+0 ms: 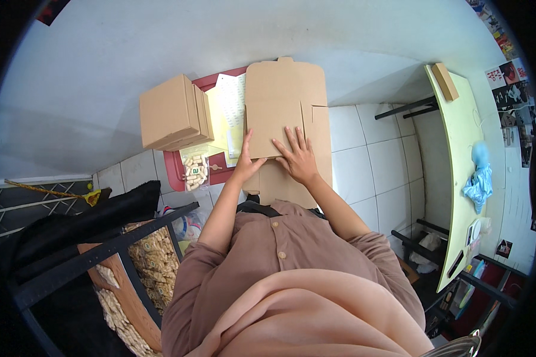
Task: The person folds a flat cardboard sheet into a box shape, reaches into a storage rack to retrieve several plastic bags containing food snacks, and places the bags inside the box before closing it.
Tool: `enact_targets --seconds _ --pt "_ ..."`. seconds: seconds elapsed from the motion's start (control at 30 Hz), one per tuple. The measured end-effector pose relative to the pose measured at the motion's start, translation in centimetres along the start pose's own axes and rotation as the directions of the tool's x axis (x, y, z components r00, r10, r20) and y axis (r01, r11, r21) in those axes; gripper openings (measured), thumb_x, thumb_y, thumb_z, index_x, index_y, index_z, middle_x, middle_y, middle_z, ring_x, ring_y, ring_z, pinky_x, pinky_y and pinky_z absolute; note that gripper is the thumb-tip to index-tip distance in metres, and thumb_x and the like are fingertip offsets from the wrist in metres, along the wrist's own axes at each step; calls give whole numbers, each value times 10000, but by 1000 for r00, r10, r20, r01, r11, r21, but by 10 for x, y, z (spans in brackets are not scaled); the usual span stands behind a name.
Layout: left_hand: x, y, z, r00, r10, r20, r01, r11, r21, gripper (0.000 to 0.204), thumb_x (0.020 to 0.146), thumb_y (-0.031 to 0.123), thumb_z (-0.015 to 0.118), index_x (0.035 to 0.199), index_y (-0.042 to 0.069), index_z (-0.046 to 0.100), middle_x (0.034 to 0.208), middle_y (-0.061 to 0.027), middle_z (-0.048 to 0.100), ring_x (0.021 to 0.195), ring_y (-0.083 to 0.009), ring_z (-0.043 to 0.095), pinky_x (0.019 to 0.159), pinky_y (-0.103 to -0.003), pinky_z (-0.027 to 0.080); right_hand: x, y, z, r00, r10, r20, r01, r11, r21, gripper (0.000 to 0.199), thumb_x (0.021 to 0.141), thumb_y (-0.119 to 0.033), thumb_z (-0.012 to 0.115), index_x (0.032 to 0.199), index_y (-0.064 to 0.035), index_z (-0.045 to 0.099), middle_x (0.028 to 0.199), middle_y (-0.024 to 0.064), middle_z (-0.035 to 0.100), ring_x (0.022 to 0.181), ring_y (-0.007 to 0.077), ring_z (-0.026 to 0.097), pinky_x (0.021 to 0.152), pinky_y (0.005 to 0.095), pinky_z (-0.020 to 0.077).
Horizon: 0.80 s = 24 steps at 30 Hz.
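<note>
A brown cardboard box blank [284,89] lies in front of me, partly folded, its flaps spread toward the wall and toward my body. My left hand [246,158] rests along the left edge of its middle panel, thumb apart from the fingers. On the right part of that panel, my right hand [299,158] presses down flat with its fingers spread. Neither hand grips anything. Left of the blank stand folded brown cardboard boxes [168,114], stacked together. A clear bag of off-white capsule-shaped pieces [195,171] lies just nearer to me than the boxes.
Under the boxes is a red tray or low table [174,168], with printed sheets [231,107] on it. At right stands a pale yellow table [452,131] bearing a blue plastic bag [480,184]. A black metal rack [110,247] with bagged goods is at lower left.
</note>
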<state>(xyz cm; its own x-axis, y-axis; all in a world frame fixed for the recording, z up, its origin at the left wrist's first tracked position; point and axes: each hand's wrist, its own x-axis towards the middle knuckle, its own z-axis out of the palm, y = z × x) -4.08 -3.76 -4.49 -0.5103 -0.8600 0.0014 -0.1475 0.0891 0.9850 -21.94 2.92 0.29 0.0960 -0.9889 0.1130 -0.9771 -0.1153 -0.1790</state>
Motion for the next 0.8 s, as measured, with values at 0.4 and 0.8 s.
enact_targets --seconds 0.4,0.8 --pt "-5 2 2 998 -33 -47 33 999 -6 815 738 116 659 1383 60 163 1416 -157 216 1308 -258 224 1063 -359 213 -11 -16 13 999 -30 11 31 999 -25 647 775 -157 506 1361 -319 283 1443 45 209 1323 232 214 1053 515 160" --pt "-2 -4 10 991 -99 -85 71 956 -286 849 770 84 609 1401 40 44 1430 -185 164 1302 -262 236 1058 -353 213 -2 -4 12 949 301 -97 -252 906 339 642 852 -213 502 1382 -52 177 1436 177 158 1335 286 156 1072 468 137"
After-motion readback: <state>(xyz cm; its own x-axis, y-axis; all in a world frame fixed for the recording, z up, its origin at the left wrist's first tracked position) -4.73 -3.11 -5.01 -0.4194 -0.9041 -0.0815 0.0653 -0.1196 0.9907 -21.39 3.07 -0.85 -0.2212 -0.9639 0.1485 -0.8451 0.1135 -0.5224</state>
